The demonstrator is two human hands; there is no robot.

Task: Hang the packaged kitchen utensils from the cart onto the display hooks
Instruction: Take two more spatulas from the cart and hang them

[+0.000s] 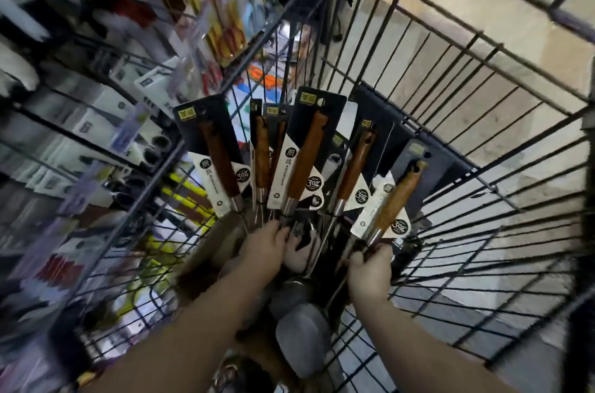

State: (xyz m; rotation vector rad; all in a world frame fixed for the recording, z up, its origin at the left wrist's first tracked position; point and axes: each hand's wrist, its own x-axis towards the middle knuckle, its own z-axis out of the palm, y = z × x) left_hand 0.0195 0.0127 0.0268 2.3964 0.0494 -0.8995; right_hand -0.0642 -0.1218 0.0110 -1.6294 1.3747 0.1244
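Observation:
Several packaged kitchen utensils with brown wooden handles and black-and-white cards fan upward inside the wire cart (450, 122). My left hand (267, 247) grips a bundle of them (302, 160) at their metal necks. My right hand (370, 270) holds a single packaged utensil (396, 199) by its steel shaft, tilted right. Steel utensil heads (299, 338) hang below my hands inside the cart. The display hooks (106, 135) with hanging goods are on the left, blurred.
The cart's black wire walls surround both hands on the left, front and right. Shelving with white boxed goods (96, 109) and yellow and red packets (225, 35) runs along the left. A tan floor (483, 22) lies beyond the cart.

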